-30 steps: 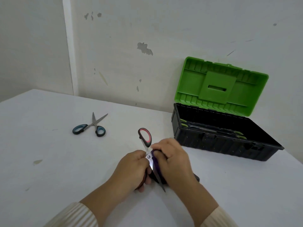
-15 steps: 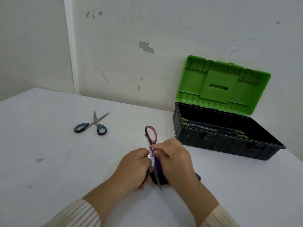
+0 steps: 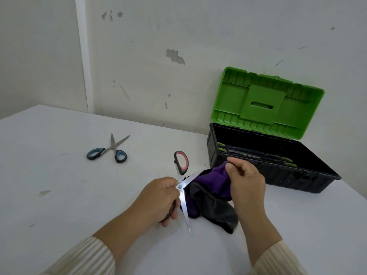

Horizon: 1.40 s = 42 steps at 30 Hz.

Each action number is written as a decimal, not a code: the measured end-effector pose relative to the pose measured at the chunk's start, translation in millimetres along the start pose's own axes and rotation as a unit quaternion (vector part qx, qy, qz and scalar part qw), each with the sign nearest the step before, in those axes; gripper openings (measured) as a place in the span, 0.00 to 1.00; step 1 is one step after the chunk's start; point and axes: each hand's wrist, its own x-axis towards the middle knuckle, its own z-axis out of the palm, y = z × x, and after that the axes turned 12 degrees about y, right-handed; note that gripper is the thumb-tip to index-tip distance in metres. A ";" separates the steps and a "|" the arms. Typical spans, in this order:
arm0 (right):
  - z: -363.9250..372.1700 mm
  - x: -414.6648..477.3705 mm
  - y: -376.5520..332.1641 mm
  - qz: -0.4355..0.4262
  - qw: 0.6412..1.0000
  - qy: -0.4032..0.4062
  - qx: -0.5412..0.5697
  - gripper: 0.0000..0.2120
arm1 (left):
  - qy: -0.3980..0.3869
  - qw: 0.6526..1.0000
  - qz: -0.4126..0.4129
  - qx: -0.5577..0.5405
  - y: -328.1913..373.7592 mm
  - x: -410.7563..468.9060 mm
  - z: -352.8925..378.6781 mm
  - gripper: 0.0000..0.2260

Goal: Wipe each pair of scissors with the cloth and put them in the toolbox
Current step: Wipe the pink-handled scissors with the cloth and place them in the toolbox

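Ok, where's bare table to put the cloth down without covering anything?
Widest bare patch: the table left of the left hand, below the blue scissors. Also free: near right, between the right hand and the toolbox front. Crowded: the centre, where the red scissors, cloth and both hands meet.

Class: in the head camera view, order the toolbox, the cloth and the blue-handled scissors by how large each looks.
1. toolbox, with its green lid up
2. cloth, partly hidden by the right hand
3. blue-handled scissors, lying farther away, so perhaps understated
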 end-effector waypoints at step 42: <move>-2.8 -16.1 -15.9 -0.039 0.907 -0.401 -0.120 0.03 | 0.004 0.996 -0.043 -0.075 2.3 7.6 -21.5 0.06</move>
